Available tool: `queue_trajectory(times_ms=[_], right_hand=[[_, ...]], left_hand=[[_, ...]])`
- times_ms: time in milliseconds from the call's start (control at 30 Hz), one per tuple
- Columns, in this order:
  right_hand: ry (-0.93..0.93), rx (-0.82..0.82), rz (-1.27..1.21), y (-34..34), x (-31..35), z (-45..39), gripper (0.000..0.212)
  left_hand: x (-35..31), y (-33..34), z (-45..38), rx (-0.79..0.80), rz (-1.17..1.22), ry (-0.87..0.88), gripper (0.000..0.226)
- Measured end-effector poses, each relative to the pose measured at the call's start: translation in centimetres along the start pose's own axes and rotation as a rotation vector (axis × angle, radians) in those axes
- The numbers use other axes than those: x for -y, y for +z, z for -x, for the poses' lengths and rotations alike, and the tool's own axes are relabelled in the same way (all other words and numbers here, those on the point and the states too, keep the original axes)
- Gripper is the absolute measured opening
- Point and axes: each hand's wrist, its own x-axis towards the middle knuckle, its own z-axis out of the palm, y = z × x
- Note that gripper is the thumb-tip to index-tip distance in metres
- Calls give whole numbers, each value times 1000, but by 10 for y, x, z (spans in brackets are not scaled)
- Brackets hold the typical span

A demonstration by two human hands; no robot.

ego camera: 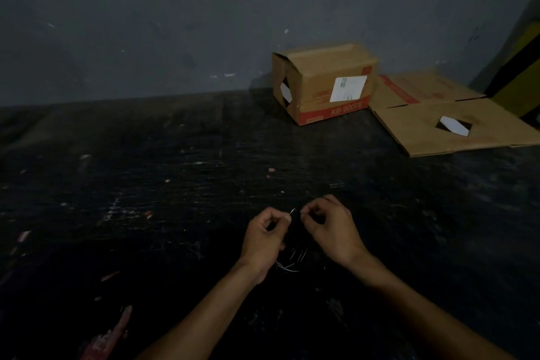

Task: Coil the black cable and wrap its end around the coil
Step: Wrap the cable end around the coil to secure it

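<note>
The black cable hangs as a small coil between my two hands, low in the middle of the view; it is nearly lost against the dark floor and only thin glints show its loops. My left hand pinches the top of the coil between thumb and fingers. My right hand sits close beside it, fingertips pinched on the cable's upper part, where a short bright end sticks up between the two hands.
A dark, scuffed floor spreads in front of a grey wall. A closed cardboard box stands at the back right, with flattened cardboard lying beside it. Small bits of debris dot the floor at left.
</note>
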Motion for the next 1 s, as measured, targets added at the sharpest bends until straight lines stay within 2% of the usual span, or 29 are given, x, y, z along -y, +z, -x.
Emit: queue_trajectory(times_ms=[200,300,367,500,567,667,767,867,1000], right_hand=[[-276,-42,-86,-1,16,8,9],[-311,80,-190,1,19,12,14],[-268,143,-275,4,20,12,15],[-114,112,-426,7,27,9,3],[12,66,-536,9,31,6,13],[248,7,-686,16,33,-2,4],[415,30,-776,22,31,-6,18],[468,82,-788,19,35,-7,23],[511,63,-828,18,38,-10,9]], left_hand=[[-6,-7,-12,-137,65,-5,20],[-11,-15,-17,-183,93,-1,20],[-14,-20,-18,-187,80,5,18],[-19,-28,-18,-163,16,70,17],[-22,-29,-16,-129,-47,120,15],[-27,-29,-12,-108,-112,200,13],[-27,-29,-13,-92,-156,253,14],[-28,-28,-14,-103,-163,269,18],[-30,-27,-17,-102,-187,287,13]])
